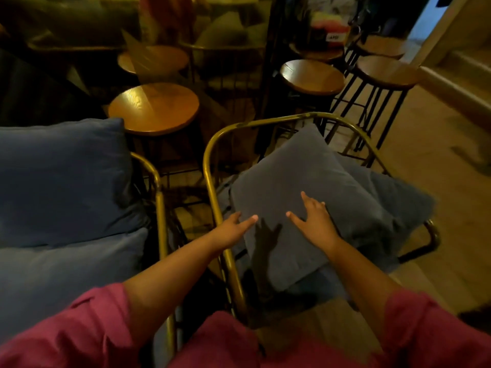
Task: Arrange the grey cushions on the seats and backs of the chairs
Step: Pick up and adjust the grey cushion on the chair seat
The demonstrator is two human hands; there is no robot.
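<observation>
A grey cushion lies tilted on the right chair, resting on a second grey cushion that covers the seat. The chair's gold metal frame curves around them. My left hand hovers open at the top cushion's near left edge, fingers spread. Over the cushion's near right part my right hand is open too, fingers apart, holding nothing. On the left chair a back cushion leans upright above a seat cushion.
Round wooden stools stand behind the chairs: one at the middle left, two others at the back right. A dark post rises between them. Wooden floor lies to the right. The left chair's gold armrest runs close to the right chair.
</observation>
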